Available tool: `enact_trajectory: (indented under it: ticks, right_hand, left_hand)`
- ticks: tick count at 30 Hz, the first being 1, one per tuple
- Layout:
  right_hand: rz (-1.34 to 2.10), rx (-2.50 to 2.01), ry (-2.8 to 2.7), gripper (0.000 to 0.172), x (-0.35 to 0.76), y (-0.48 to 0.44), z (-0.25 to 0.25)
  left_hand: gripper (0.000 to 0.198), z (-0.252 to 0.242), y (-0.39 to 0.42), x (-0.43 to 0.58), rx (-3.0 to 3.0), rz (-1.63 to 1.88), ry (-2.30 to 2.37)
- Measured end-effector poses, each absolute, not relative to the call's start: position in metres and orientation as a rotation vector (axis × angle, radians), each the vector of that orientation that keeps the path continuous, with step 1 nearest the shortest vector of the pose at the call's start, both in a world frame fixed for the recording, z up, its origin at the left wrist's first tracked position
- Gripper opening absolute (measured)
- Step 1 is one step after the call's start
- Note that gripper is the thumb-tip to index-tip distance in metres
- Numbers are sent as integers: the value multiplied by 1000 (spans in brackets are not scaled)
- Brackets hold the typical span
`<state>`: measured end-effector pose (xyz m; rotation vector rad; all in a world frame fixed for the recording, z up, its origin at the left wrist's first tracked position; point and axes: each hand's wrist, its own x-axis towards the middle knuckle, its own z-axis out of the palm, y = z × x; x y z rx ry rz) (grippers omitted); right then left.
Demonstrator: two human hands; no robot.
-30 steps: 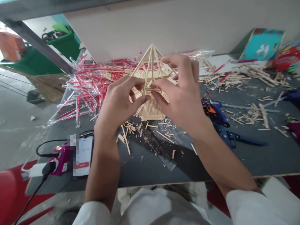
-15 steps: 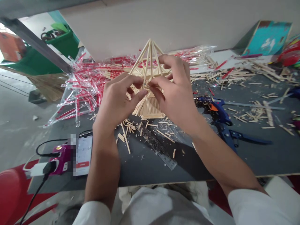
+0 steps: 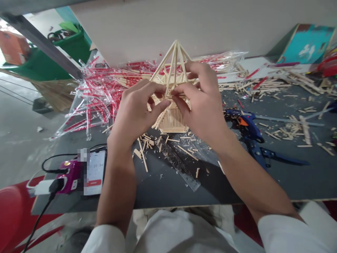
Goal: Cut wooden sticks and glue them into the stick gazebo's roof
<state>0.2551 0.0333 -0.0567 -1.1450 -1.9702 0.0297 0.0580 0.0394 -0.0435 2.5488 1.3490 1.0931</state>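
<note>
Pinching the peaked stick model [image 3: 173, 121] on its near side, left hand [image 3: 139, 109] and right hand [image 3: 204, 105] nearly meet; exact contact is unclear.

on table [image 3: 289, 182]: phone [image 3: 95, 172] left, glue gun [image 3: 249, 123] right — stick model [image 3: 174, 121] between, ruler [image 3: 177, 163] before it

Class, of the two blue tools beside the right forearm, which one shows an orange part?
The glue gun, farther from the front edge of the table: its trigger is orange, while the blue tool nearer that edge shows no orange.
</note>
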Motion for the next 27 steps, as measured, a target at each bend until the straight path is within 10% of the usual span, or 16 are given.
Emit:
enact_trajectory:
  ticks: [27]
  right_hand:
    - [-36, -1186, -1905, 16, 301, 17, -13]
  left_hand:
    - [37, -37, 32, 65, 2491, 1308, 1415]
